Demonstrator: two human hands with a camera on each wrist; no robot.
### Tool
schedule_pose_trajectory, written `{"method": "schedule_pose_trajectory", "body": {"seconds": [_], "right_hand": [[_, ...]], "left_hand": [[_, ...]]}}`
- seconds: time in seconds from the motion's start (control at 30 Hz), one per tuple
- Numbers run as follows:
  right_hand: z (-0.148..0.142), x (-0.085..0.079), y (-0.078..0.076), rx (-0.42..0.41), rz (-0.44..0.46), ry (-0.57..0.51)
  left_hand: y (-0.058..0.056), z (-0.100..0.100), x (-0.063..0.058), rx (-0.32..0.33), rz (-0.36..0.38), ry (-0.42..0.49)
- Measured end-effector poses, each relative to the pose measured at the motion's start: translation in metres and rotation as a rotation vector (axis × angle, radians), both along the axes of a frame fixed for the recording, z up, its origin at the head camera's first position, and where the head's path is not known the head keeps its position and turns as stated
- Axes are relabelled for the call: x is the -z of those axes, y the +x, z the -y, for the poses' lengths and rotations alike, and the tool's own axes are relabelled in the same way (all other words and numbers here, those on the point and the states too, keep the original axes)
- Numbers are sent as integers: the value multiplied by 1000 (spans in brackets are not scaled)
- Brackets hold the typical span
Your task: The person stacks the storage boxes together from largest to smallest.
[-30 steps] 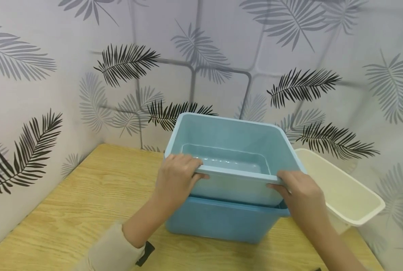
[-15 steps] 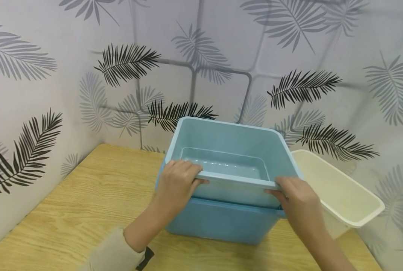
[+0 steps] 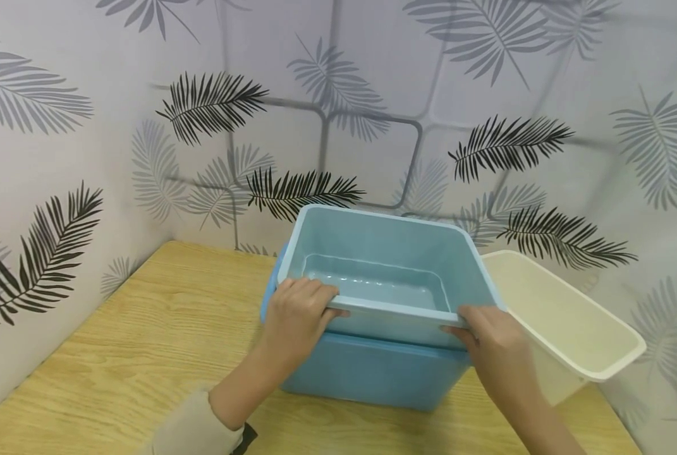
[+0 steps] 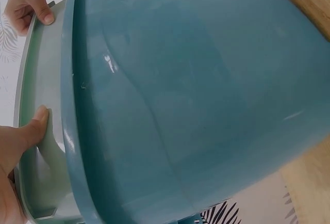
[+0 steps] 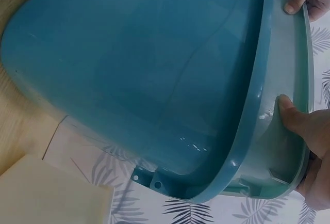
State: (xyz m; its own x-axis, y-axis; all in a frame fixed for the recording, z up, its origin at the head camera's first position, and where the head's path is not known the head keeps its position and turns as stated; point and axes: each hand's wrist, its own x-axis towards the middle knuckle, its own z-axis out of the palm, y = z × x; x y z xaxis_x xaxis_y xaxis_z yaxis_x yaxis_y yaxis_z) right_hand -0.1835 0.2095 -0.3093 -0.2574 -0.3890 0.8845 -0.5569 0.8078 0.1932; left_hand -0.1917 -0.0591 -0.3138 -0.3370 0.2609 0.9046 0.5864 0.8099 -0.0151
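Note:
A light blue plastic bin (image 3: 384,253) sits partway down inside a darker blue bin (image 3: 372,373) on the table. My left hand (image 3: 299,316) grips the near rim of the light blue bin at its left corner. At the right corner of that rim, my right hand (image 3: 497,338) holds on, fingers over the top and thumb beneath. In the left wrist view, the left thumb (image 4: 37,123) presses the outer wall under the rim. From the right wrist, the right thumb (image 5: 290,113) lies on the same wall, above the darker bin's rim (image 5: 252,105).
A cream bin (image 3: 571,316) stands to the right of the stacked bins, tilted in view. The wood-grain table (image 3: 162,335) extends to the left. Behind it rises a wall (image 3: 372,76) with a leaf pattern.
Both hands have moved down with the light blue bin, which has sunk deeper into the darker blue one. Its right side has shifted slightly left.

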Motion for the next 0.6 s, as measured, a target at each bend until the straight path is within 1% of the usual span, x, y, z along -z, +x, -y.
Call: {"method": "schedule_pose_trajectory", "body": {"seconds": [0.2, 0.47, 0.6], "right_hand": [[0, 8, -1, 0, 15, -5], [0, 17, 0, -14, 48, -13], [-1, 19, -1, -15, 61, -9]], "left_hand": [[0, 1, 6, -2, 16, -6], [1, 1, 14, -9, 71, -11], [2, 1, 17, -2, 89, -8]]}}
